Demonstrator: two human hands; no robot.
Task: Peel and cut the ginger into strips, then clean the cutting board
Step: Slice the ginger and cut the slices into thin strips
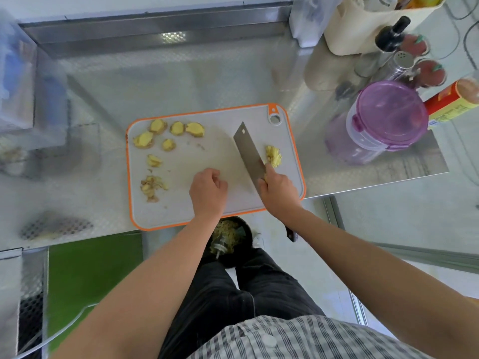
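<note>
A grey cutting board (181, 213) with an orange rim lies on the steel counter. Several peeled ginger slices (176, 128) sit along its far left part. A heap of peelings (152, 187) lies at the board's left side. A small pile of cut ginger strips (273, 156) sits near the right edge. My right hand (278, 191) grips the cleaver (249, 154), whose blade points away across the board, just left of the strips. My left hand (208, 190) rests on the board with curled fingers; whether it holds anything is hidden.
A purple-lidded plastic jar (386, 120), spice shakers (400, 63), a dark bottle (392, 35) and a red-yellow canister (452, 102) stand at the right back. A black bin (230, 239) with scraps sits on the floor below the board's near edge. A green mat (90, 275) lies lower left.
</note>
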